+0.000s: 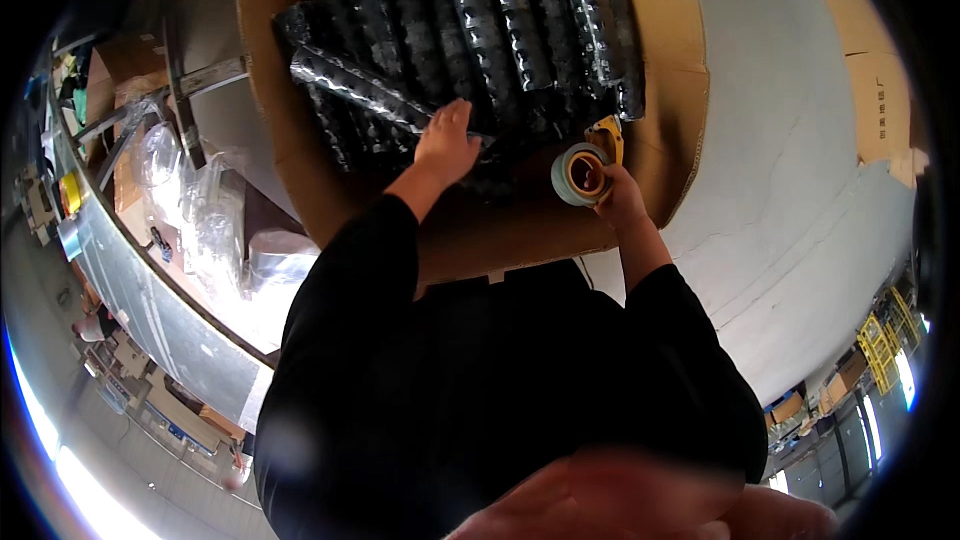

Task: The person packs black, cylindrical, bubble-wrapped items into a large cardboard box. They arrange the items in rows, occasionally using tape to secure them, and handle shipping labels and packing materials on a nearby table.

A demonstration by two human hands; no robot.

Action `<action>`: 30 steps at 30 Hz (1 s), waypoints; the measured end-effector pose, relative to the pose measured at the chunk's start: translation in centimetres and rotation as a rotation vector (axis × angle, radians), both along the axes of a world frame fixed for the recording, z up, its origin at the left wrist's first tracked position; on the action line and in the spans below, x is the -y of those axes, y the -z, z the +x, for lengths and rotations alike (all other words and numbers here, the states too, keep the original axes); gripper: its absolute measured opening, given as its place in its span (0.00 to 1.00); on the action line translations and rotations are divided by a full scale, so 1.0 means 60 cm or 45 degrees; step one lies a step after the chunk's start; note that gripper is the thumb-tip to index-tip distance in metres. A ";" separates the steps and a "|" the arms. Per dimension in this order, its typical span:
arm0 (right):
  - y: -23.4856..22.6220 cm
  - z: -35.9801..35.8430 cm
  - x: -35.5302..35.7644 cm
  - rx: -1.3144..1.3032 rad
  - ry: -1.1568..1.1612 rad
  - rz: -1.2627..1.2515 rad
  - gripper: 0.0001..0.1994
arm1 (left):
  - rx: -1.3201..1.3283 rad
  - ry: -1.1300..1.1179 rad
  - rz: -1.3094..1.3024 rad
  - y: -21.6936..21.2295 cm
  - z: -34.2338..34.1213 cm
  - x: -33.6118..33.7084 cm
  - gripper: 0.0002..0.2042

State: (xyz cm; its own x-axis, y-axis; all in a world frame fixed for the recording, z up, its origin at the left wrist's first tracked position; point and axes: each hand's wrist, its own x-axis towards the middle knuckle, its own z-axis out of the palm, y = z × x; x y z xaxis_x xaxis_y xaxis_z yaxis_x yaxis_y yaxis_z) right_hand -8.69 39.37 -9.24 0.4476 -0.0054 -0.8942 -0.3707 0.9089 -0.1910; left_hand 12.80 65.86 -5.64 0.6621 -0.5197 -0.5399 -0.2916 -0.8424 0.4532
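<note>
The slanting black bundle [352,86] could slide, since it lies askew across the packed bundles [475,20] — and your tape dispenser [600,154] might snag their wrap, being so close. Your left hand [447,148] has its fingers over the slanting bundle's near end, grip unclear; your right hand [623,197] clasps the dispenser above the carton [686,70].

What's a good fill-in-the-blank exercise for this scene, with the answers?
The yellow tape dispenser is held in the person's ____ hand.
The left hand is at the ____ end, upper or lower, of the slanted wrapped bundle.
The box holding the dark bundles is made of ____.
The person's sleeves are ____ in colour.

Missing words: right; lower; cardboard; black.
</note>
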 end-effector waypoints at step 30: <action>0.138 0.202 0.109 0.732 0.382 0.347 0.33 | 0.074 -0.136 -0.797 0.161 -0.035 0.256 0.31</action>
